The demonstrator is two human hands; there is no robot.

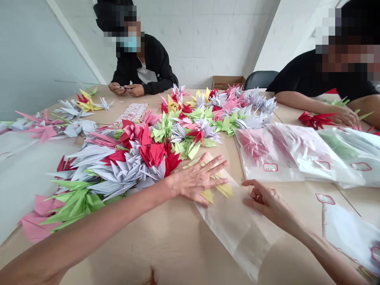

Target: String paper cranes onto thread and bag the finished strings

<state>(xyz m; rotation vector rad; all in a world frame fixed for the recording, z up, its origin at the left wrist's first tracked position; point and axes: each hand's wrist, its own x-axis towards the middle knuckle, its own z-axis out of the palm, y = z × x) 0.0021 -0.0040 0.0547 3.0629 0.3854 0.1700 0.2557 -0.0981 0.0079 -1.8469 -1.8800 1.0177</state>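
My left hand [199,179] lies flat with its fingers spread, pressing on a clear plastic bag [237,227]. Yellow folded-paper cranes [224,189] show at the bag's upper part, partly covered by that hand. My right hand [268,202] hovers at the bag's right side, thumb and index finger apart and the other fingers curled. Nothing shows between its fingertips; whether they touch the plastic I cannot tell. Close to my left forearm is a big heap of paper cranes in red [151,154], pale lilac [118,174], green [78,200] and pink [41,219].
Filled bags of cranes [267,154] lie to the right. A stack of flat bags with red-bordered labels [347,229] is at the lower right. Two co-workers sit across the table, one in a dark jacket [157,63], one in a black top [299,73]. A cardboard box [228,82] stands behind.
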